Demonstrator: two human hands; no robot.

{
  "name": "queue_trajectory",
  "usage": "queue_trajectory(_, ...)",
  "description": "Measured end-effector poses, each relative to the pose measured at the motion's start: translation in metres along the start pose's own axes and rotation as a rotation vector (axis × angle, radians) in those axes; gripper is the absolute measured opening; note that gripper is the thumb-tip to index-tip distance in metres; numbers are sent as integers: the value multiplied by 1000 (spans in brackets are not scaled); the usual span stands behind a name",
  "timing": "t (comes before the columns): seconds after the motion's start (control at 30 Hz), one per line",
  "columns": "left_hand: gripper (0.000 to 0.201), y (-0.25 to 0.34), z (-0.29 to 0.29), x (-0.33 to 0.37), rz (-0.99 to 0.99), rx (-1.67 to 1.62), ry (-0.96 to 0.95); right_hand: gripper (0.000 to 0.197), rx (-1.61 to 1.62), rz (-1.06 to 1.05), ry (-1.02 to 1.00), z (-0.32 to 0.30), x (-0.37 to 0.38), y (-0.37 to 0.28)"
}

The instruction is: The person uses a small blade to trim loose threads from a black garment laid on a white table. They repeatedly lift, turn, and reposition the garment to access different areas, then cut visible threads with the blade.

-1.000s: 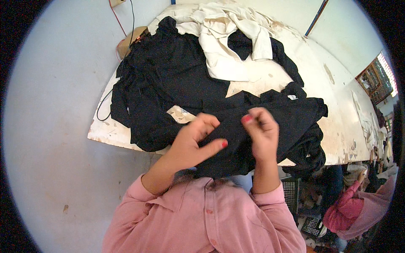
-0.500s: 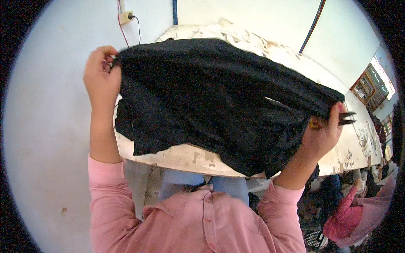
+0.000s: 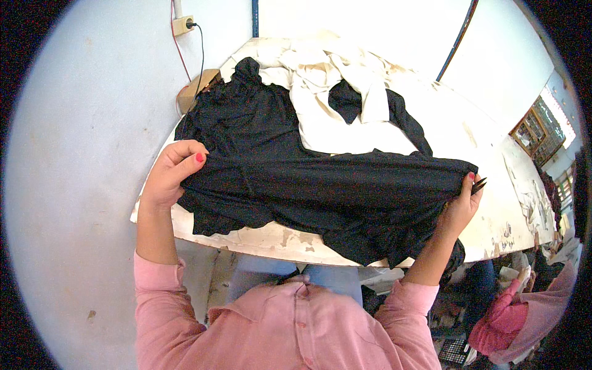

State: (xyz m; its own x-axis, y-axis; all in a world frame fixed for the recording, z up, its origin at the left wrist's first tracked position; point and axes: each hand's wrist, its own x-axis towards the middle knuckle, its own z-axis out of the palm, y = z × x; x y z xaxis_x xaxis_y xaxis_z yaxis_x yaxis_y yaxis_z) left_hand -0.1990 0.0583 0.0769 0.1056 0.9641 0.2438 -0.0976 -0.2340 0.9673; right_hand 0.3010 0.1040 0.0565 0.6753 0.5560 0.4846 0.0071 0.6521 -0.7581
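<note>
A black garment (image 3: 333,185) is stretched sideways between my two hands above the table (image 3: 296,237). My left hand (image 3: 169,172) is closed on its left end, thumb on top. At the right end, my right hand (image 3: 459,206) pinches the garment's corner. That same hand also keeps thread snips (image 3: 478,185), whose dark pointed tips stick out past the fingers while the handle is hidden. Lower folds of the garment hang over the table's near edge. Behind the stretched part, more black fabric (image 3: 246,117) lies rumpled on the table, and I cannot tell whether it is the same piece.
White cloth (image 3: 308,74) is heaped at the back of the table. A brown cardboard box (image 3: 197,89) stands at the back left, near a wall socket (image 3: 183,25) with a hanging cord. At the lower right, another person (image 3: 505,314) in pink sits beyond the table.
Both hands have come down toward me, the left one most, bringing the raised garment lower. White cloth, black fabric and the box behind it now show.
</note>
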Motion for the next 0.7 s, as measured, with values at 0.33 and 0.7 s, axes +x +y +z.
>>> queue_trajectory(0.33,18,10,58,9,205,235,51,29,-684,-363,-54,34,-30,-28)
queue_trajectory(0.7,36,-18,105,2,393,938,0,29,202,418,-618,92,-105,-82)
